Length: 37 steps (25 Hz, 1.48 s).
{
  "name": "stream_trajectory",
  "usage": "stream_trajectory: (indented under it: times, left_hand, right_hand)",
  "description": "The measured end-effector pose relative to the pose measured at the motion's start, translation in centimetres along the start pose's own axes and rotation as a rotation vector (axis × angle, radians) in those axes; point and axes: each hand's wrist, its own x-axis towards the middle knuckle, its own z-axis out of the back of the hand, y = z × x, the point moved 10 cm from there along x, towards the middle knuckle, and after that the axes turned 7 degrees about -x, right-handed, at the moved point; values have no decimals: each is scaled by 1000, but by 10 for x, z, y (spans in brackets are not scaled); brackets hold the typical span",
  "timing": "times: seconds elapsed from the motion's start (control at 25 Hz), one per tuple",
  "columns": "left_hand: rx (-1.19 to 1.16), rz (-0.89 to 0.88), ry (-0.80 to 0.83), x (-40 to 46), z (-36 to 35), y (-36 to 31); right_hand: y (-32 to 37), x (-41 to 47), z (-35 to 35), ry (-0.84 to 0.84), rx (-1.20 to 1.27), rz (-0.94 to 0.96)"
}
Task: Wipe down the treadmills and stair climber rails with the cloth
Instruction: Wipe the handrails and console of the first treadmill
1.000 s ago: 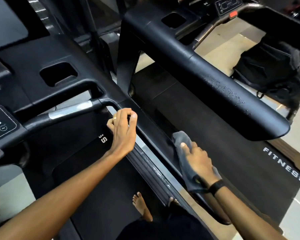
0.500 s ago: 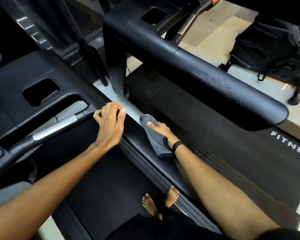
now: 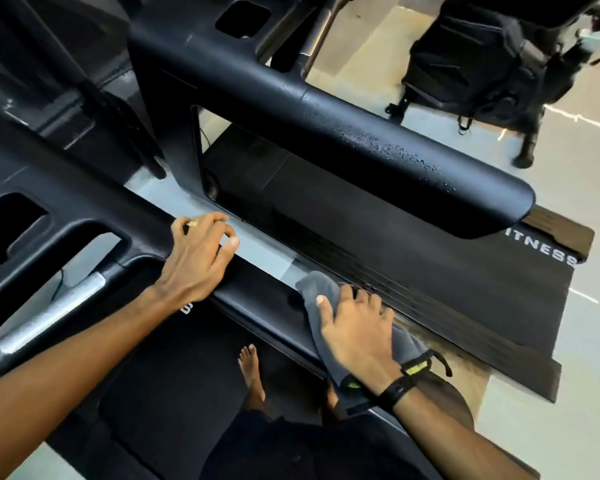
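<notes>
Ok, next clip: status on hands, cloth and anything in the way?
Right hand grips grey cloth on black treadmill side rail. Left hand rests on the same rail. Nothing blocking.

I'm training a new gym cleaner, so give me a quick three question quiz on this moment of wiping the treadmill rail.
1. True or false: the right hand presses the grey cloth onto the side rail of the near treadmill.
2. Where does the left hand rest? A) on the rail near the console end B) on the neighbouring treadmill's handrail C) on the floor
3. Fill in: the person's wrist strap is on the ____ wrist.

Key: 1 true; 2 A; 3 right.
</notes>
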Motion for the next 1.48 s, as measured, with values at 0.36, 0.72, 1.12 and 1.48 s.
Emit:
stream_trajectory:
  times: [0.36, 0.72, 1.12, 1.48]
  left_hand:
    - [-130, -107, 19, 6, 9, -2]
    - [-5, -137, 70, 42, 45, 76]
    - [-106, -116, -2, 44, 46, 78]
    - [-165, -73, -29, 46, 47, 86]
  right_hand:
    - [86, 77, -7, 194, 344, -108]
    - [5, 40, -17, 250, 208, -292]
    - [168, 57, 34, -104, 46, -48]
    - [80, 89, -25, 396, 498, -7]
